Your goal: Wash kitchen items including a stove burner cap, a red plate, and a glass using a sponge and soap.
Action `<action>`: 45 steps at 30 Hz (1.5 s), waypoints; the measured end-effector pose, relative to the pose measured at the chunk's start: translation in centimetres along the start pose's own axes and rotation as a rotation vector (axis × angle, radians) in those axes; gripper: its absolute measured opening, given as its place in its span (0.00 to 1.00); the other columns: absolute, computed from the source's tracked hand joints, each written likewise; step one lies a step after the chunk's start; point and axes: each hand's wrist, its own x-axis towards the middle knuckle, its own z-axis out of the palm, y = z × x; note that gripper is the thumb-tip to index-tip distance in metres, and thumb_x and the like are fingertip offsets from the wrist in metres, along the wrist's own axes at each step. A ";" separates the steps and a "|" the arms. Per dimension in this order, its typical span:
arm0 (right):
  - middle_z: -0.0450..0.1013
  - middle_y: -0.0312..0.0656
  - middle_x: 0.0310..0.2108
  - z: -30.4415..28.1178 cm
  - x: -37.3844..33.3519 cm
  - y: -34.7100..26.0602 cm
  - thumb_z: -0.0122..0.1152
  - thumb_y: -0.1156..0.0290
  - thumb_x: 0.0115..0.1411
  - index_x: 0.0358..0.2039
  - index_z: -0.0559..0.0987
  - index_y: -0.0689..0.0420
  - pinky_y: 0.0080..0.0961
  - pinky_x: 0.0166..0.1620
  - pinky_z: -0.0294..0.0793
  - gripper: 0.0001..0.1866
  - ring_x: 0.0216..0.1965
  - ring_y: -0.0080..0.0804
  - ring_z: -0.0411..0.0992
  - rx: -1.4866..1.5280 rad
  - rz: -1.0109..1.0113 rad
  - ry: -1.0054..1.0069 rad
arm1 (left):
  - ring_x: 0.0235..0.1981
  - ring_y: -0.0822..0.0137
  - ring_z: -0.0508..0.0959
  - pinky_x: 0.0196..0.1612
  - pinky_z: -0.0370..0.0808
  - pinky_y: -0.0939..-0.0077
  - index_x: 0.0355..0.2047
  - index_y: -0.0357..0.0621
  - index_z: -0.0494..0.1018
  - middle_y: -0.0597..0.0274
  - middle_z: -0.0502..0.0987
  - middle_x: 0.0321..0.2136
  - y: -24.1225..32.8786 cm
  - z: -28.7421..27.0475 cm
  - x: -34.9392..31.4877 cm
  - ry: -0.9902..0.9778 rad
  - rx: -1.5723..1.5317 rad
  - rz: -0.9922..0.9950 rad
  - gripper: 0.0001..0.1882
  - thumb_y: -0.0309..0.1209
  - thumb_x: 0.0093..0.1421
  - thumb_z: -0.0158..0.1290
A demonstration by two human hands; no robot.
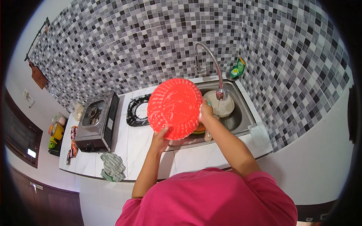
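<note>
Holding up a red basin (174,107), fluted at the rim and streaked with suds, tilted with its foamy side toward the camera, above the counter and the near left part of the sink (247,118). Left hand (161,140) closed on the lower rim, thumb on the near side; right hand (205,113) closed at the right rim, with a bit of green at the fingers, too small to identify. As for labels, printed panels in yellow and white on a green pouch (238,68) in the sink's back right corner, too small to read; a pale sticker on the side of a metal stove (96,122), likewise illegible; bright printing on a red wrapper (74,140) beside it, unreadable too. Underneath, a countertop (149,148) of white tiles with faint grey veining. On it, a checked cloth (113,167) near the front edge and a black burner (136,119) just left of the basin. Over the sink, a flexible faucet (215,62); below its head, a pale pan (222,105). All around behind, mosaic wall tiles (151,45) in black, grey and white; at far left, a hanging brown board (38,76) on a white wall.
</note>
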 end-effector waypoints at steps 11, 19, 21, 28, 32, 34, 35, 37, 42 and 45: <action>0.73 0.50 0.35 -0.4 -8.2 -5.8 0.48 0.57 0.58 0.41 0.69 0.56 0.37 0.41 0.69 0.17 0.39 0.51 0.70 -0.766 -0.688 -0.223 | 0.44 0.57 0.73 0.48 0.72 0.61 0.51 0.37 0.59 0.51 0.71 0.43 4.3 3.6 -0.3 0.063 0.025 0.091 0.24 0.22 0.51 0.49; 0.66 0.49 0.49 1.2 -20.8 -6.8 0.51 0.69 0.57 0.45 0.70 0.52 0.39 0.55 0.58 0.14 0.53 0.47 0.62 -0.824 -1.179 -0.647 | 0.42 0.61 0.75 0.45 0.72 0.65 0.48 0.39 0.62 0.55 0.73 0.42 1.9 4.0 1.2 0.004 0.045 0.066 0.23 0.20 0.50 0.50; 0.64 0.50 0.52 0.1 -19.9 -7.8 0.51 0.71 0.57 0.46 0.70 0.53 0.38 0.57 0.57 0.15 0.55 0.49 0.60 -0.871 -1.245 -0.688 | 0.41 0.64 0.75 0.44 0.73 0.68 0.47 0.38 0.64 0.56 0.74 0.40 2.2 5.0 0.7 0.000 0.030 0.083 0.21 0.20 0.50 0.51; 0.63 0.54 0.51 -0.4 -13.4 -8.5 0.45 0.70 0.61 0.48 0.69 0.54 0.36 0.55 0.60 0.14 0.54 0.49 0.60 -0.795 -0.945 -0.343 | 0.44 0.62 0.74 0.48 0.71 0.66 0.51 0.41 0.61 0.56 0.71 0.44 2.9 5.8 0.9 -0.093 0.128 -0.025 0.26 0.20 0.50 0.51; 0.62 0.52 0.53 3.2 -18.7 -7.7 0.48 0.71 0.58 0.50 0.69 0.52 0.45 0.59 0.52 0.18 0.58 0.51 0.55 -0.697 -1.062 -0.704 | 0.41 0.68 0.73 0.44 0.71 0.72 0.48 0.41 0.63 0.61 0.73 0.40 1.7 4.9 2.2 -0.163 0.224 -0.044 0.22 0.21 0.51 0.52; 0.62 0.50 0.53 3.5 -19.4 -8.7 0.50 0.71 0.55 0.51 0.69 0.51 0.47 0.60 0.49 0.20 0.58 0.50 0.54 -0.868 -1.200 -0.774 | 0.38 0.71 0.74 0.42 0.71 0.76 0.43 0.40 0.68 0.64 0.74 0.37 1.4 4.6 2.4 -0.170 0.278 -0.038 0.17 0.22 0.51 0.53; 0.63 0.48 0.53 3.3 -18.8 -9.2 0.48 0.72 0.56 0.50 0.70 0.52 0.44 0.60 0.49 0.19 0.59 0.48 0.54 -0.867 -1.225 -0.795 | 0.38 0.71 0.74 0.42 0.71 0.76 0.43 0.40 0.68 0.64 0.74 0.37 1.6 4.7 2.4 -0.178 0.279 -0.040 0.17 0.22 0.51 0.53; 0.64 0.47 0.52 3.3 -16.5 -9.5 0.46 0.74 0.58 0.46 0.72 0.54 0.38 0.59 0.52 0.15 0.58 0.46 0.57 -0.781 -1.256 -0.727 | 0.44 0.68 0.73 0.47 0.69 0.71 0.50 0.41 0.62 0.61 0.72 0.42 1.9 5.0 2.1 -0.255 0.368 -0.062 0.25 0.22 0.50 0.54; 0.67 0.49 0.48 2.3 -12.1 -10.8 0.45 0.75 0.58 0.43 0.73 0.57 0.31 0.56 0.58 0.13 0.53 0.43 0.63 -0.682 -0.964 -0.445 | 0.42 0.70 0.74 0.45 0.70 0.73 0.46 0.40 0.66 0.62 0.74 0.40 2.5 5.9 1.6 -0.349 0.456 -0.092 0.21 0.25 0.50 0.55; 0.67 0.47 0.50 3.8 -16.2 -10.7 0.46 0.74 0.58 0.44 0.73 0.55 0.37 0.58 0.55 0.14 0.55 0.44 0.61 -0.739 -1.098 -0.545 | 0.36 0.75 0.73 0.40 0.70 0.77 0.39 0.39 0.72 0.63 0.76 0.34 2.3 5.3 2.4 -0.372 0.575 -0.054 0.13 0.28 0.52 0.54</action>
